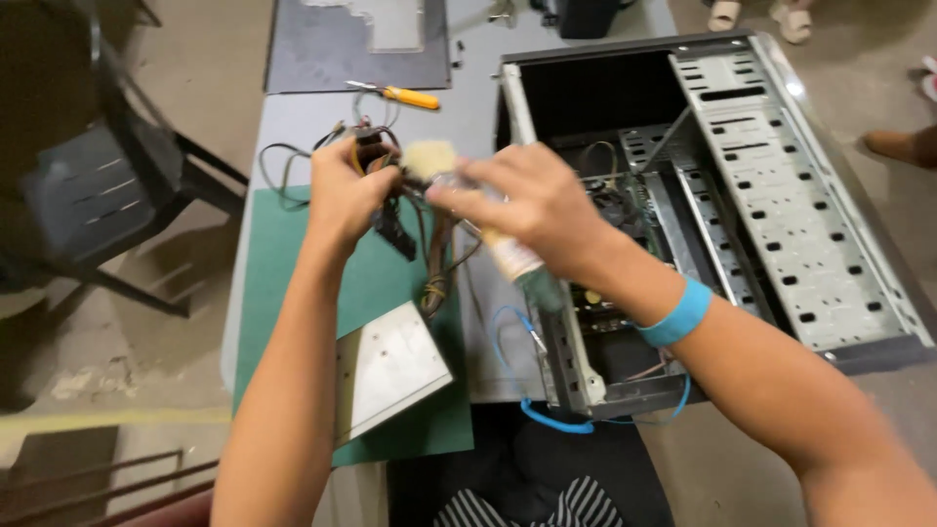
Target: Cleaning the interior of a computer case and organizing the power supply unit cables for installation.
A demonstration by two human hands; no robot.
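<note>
Cable bundle (410,210): dark, multi-coloured wires, raised, frame centre-left | Brush (488,220): pale bristles up-left against bundle, green-ended handle down-right, tilted, frame centre, blurred

Open computer case (781,195) right on table (312,122), power supply (390,366) left on mat (278,254), screwdriver (405,96) behind

A grey counter (312,122) stands on a dusty concrete floor (137,361). A dark chair (88,185) sits to its left (in shadow), and sandalled feet (761,15) wait beyond.
</note>
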